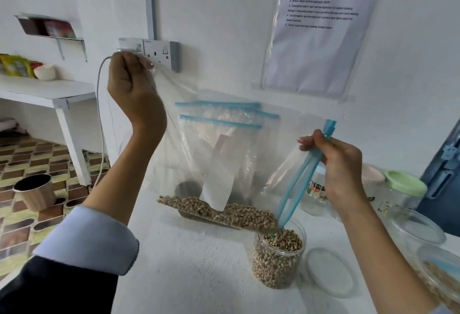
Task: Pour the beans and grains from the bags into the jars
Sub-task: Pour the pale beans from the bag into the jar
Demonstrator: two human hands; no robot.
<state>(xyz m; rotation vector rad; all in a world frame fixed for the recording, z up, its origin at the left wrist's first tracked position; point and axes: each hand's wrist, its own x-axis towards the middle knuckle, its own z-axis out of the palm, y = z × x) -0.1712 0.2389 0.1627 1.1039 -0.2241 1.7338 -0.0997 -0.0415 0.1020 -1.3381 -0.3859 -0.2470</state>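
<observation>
White painted wall (224, 15) fills background. Double socket (154, 52) at 11 o'clock, white cable (99, 114) hanging down from it. Laminated instruction sheet (321, 27) at 1 o'clock. Small metal wall shelf (49, 30) at 10 o'clock, white ledge (44, 89) beneath. Patterned brown-green tiled floor (37, 159) at 9 o'clock. White desk (199, 264) at 6 o'clock.

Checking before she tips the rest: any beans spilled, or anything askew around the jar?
Nothing stands out. The bag drains through its zip corner straight into the open jar, no beans lie on the counter, and the jar's lid rests flat beside it.
</observation>
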